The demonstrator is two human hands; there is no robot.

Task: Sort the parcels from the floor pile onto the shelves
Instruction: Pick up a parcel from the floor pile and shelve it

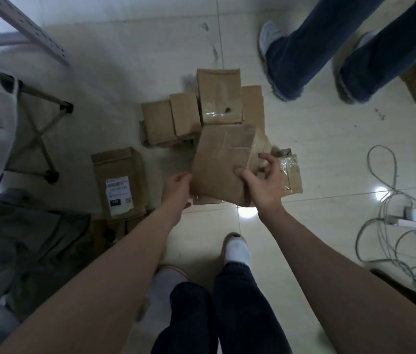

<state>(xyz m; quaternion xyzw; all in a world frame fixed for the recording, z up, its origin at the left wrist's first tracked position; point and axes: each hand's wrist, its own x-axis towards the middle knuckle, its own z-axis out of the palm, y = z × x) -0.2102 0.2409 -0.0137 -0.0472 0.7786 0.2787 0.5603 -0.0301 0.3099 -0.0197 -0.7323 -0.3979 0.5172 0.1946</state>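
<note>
Above the floor by the person's feet, a brown parcel is held up: the left hand grips its left edge, fingers tucked behind, and the right hand pinches its right edge, thumb on top, fingers curled. Beyond it lies the pile of parcels, then another person's legs.

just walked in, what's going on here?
A person stands over a pile of brown cardboard parcels on the tiled floor and holds one flat brown cardboard parcel over it with both hands. The left hand grips its left edge, and the right hand pinches its right edge, thumb on the front. It is not yet on a shelf. A brown parcel with a white shipping label lies to the left. A second person's legs in jeans stand beyond the pile.
</note>
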